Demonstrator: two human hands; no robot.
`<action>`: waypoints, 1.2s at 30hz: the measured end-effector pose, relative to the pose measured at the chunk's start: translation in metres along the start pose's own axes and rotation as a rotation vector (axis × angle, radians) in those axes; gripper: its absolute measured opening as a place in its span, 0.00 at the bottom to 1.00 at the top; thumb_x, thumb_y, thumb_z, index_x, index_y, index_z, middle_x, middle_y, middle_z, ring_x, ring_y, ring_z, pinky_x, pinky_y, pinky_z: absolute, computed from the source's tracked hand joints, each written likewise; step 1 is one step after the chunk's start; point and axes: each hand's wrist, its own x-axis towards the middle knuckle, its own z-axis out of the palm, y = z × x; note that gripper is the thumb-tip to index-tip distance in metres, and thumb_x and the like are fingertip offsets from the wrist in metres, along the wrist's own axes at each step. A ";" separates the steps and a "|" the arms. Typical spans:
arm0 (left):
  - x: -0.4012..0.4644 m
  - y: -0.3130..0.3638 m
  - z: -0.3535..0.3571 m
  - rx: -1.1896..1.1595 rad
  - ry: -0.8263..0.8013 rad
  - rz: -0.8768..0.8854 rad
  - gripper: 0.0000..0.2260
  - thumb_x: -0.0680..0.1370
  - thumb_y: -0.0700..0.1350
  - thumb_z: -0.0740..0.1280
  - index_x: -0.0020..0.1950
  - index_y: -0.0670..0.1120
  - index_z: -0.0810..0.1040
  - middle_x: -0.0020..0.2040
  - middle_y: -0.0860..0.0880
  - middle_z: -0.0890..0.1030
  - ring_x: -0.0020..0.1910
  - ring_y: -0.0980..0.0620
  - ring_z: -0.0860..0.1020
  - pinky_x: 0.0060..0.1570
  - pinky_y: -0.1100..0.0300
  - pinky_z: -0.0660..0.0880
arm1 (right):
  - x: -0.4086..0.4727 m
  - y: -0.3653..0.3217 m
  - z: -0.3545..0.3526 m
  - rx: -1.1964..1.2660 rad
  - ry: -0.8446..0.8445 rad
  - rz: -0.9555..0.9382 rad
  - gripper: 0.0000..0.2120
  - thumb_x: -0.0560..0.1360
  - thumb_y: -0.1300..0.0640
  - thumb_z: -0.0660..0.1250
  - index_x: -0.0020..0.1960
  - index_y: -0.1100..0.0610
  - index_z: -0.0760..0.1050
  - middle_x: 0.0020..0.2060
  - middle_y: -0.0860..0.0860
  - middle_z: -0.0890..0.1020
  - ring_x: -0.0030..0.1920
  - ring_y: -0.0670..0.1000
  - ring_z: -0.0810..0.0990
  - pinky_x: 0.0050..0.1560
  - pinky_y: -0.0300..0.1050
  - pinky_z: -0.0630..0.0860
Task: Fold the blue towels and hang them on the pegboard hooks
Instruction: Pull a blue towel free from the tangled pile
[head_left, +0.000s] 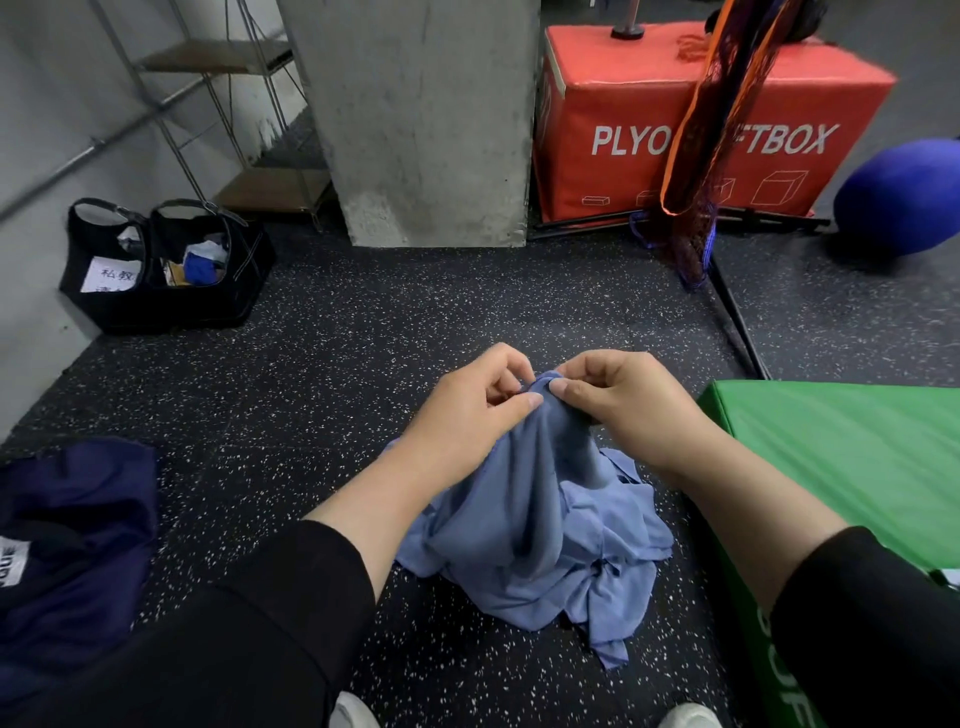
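Bare speckled floor (363, 332) lies ahead; green box (852, 447) crowds the right side.

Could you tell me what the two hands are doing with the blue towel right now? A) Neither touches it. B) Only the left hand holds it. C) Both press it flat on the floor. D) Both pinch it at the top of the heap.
D: the left hand and right hand both pinch the blue towel at its raised top, with the rest bunched on the floor.

red plyo box (675, 119) | green mat (857, 457) | blue ball (904, 197) | black bags (166, 270)

2 hands (478, 400), 1 towel pile (545, 530)
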 end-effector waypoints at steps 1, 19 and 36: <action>0.000 0.001 0.001 0.028 0.017 0.005 0.06 0.77 0.43 0.73 0.48 0.54 0.78 0.40 0.56 0.78 0.37 0.61 0.74 0.45 0.63 0.73 | -0.001 -0.001 0.000 0.004 -0.009 0.005 0.05 0.79 0.57 0.71 0.45 0.54 0.84 0.36 0.47 0.86 0.37 0.44 0.78 0.45 0.48 0.76; -0.003 -0.001 0.000 0.094 -0.194 -0.096 0.03 0.78 0.44 0.70 0.46 0.48 0.77 0.39 0.48 0.79 0.39 0.54 0.75 0.46 0.49 0.73 | -0.001 -0.003 0.001 -0.042 -0.012 -0.030 0.08 0.78 0.63 0.65 0.44 0.53 0.79 0.35 0.49 0.83 0.37 0.46 0.75 0.41 0.47 0.71; -0.023 0.012 -0.012 0.253 -0.172 -0.006 0.11 0.82 0.44 0.65 0.41 0.40 0.73 0.32 0.52 0.70 0.31 0.57 0.64 0.33 0.60 0.61 | -0.032 -0.017 -0.011 -0.578 -0.151 -0.055 0.04 0.75 0.53 0.73 0.45 0.48 0.78 0.36 0.46 0.82 0.38 0.48 0.79 0.42 0.45 0.76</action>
